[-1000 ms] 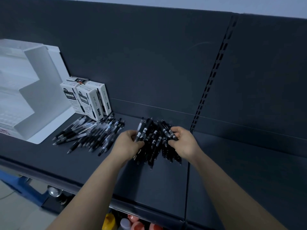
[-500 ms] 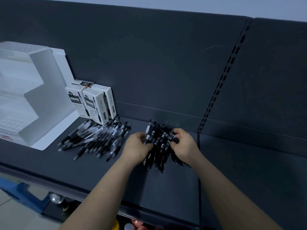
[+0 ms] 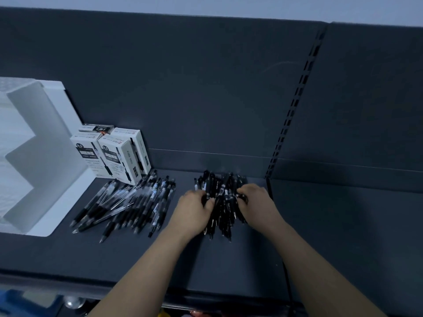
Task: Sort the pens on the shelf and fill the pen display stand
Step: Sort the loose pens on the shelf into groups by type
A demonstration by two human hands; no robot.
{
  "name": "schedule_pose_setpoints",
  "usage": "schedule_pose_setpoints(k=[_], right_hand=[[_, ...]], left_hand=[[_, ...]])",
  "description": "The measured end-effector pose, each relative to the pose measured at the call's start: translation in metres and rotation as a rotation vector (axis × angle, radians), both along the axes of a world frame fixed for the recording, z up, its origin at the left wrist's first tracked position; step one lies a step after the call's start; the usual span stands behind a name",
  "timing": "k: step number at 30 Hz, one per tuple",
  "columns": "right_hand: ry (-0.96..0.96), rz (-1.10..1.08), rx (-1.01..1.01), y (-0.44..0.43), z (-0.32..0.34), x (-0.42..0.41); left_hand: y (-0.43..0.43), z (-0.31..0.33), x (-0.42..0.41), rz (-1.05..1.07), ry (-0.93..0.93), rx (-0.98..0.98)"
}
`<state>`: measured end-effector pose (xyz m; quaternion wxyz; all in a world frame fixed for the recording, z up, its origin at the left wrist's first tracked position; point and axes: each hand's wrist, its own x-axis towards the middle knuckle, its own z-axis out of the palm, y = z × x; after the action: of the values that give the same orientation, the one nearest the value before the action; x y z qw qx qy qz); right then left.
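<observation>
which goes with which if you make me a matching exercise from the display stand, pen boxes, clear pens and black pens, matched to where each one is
Things
1. display stand
2. pen boxes
3. clear pens
4. black pens

Places
A. gripped between the left hand and the right hand
B. far left of the shelf
C. lying loose in front of the boxes
D. standing upright, just right of the stand

Pairs: 1-B, 2-D, 3-C, 4-A

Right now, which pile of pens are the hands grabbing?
The darker pile on the right, gripped between the left hand and right hand. The other pile, with see-through barrels, lies untouched beside the white boxes.
</observation>
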<state>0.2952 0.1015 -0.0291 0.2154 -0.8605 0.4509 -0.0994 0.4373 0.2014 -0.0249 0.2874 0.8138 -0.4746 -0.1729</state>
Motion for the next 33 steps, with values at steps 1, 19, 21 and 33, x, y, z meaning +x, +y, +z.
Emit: schedule_pose_setpoints(k=[1, 19, 21, 33], right_hand=[[-0.001, -0.009, -0.008, 0.001, 0.001, 0.000], [0.002, 0.022, -0.031, -0.001, 0.010, -0.006], [-0.004, 0.023, -0.039, -0.002, 0.011, -0.007], [-0.087, 0.092, -0.189, 0.001, 0.036, -0.003]], left_hand=[[-0.001, -0.003, 0.002, 0.010, 0.005, 0.008], [0.000, -0.004, 0.009, 0.050, -0.040, 0.016], [0.002, -0.001, 0.009, 0.046, -0.067, 0.019], [0.018, 0.021, 0.011, -0.054, -0.395, 0.046]])
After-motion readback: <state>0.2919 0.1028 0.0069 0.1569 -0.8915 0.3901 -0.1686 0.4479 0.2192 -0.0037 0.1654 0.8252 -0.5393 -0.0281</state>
